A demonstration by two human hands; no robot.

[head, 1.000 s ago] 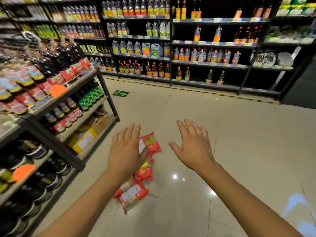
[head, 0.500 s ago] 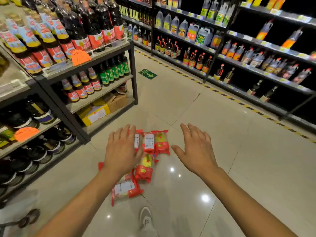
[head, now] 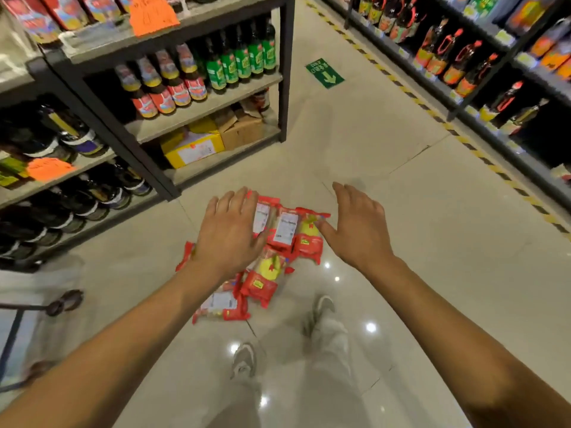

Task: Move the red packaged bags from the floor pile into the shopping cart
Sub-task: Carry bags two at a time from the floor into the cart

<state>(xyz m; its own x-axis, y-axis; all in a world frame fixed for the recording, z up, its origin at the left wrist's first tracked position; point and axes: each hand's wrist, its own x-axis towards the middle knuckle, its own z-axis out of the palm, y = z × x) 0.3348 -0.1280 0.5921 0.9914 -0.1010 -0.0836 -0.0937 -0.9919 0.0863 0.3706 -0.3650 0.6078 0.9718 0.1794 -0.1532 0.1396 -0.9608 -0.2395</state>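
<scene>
Several red packaged bags [head: 285,233] with white labels and yellow print lie in a loose pile on the glossy tiled floor [head: 401,242]. My left hand [head: 230,233] hovers over the pile's left side with fingers spread, hiding part of it. To the right of the pile, my right hand [head: 355,223] is spread open too, its thumb near the rightmost bag. Neither hand holds anything. A dark frame and wheel of what may be the shopping cart [head: 65,301] show at the far left edge.
A dark shelf unit [head: 216,97] with bottles and cardboard boxes stands left of the pile. Another bottle shelf [head: 494,81] runs along the right behind a yellow-black floor stripe. My feet in grey shoes [head: 318,310] stand just behind the pile.
The view has tilted down and closer to the pile. Both open hands have moved nearer the bags, and my legs and shoes are now in view.
</scene>
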